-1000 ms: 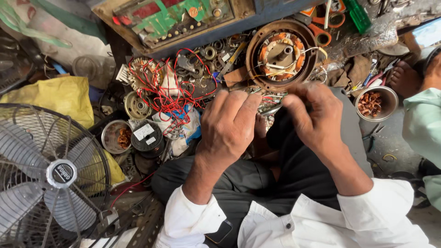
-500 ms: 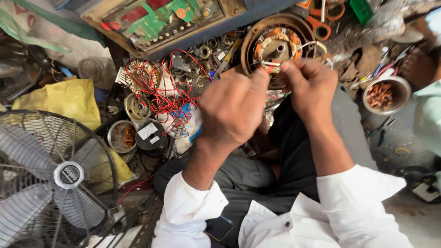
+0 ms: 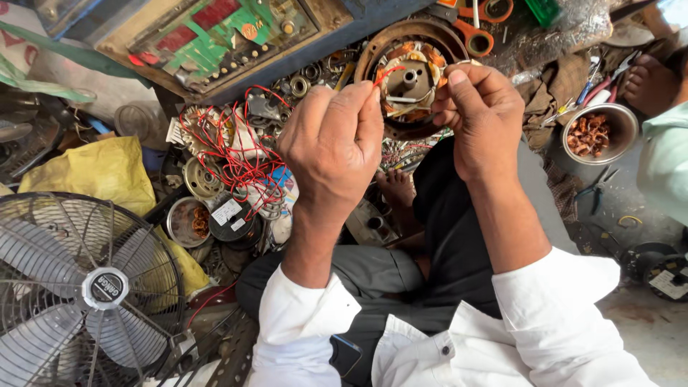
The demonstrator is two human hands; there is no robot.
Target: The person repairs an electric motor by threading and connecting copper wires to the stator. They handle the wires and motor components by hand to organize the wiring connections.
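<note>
My left hand (image 3: 335, 147) is raised over my lap, its fingers pinched on a thin red wire (image 3: 385, 74). My right hand (image 3: 481, 111) is level with it, thumb and fingers closed on the wire's other end, a pale strand (image 3: 401, 99) running between the two hands. Behind them on the floor lies a round fan motor stator (image 3: 414, 75) with copper windings and a rusty rim. My legs are crossed, one bare foot (image 3: 395, 188) showing below the hands.
A metal fan guard with blades (image 3: 79, 287) stands at the lower left beside a yellow bag (image 3: 93, 172). Tangled red wires (image 3: 240, 161), bearings, a green circuit panel (image 3: 215, 39), orange-handled scissors (image 3: 480, 25) and a bowl of copper scraps (image 3: 598, 132) crowd the floor. Another person's foot (image 3: 648, 82) is at right.
Both hands have risen and moved away from my lap towards the stator, drawing the wire up between them. The view has shifted a little.
</note>
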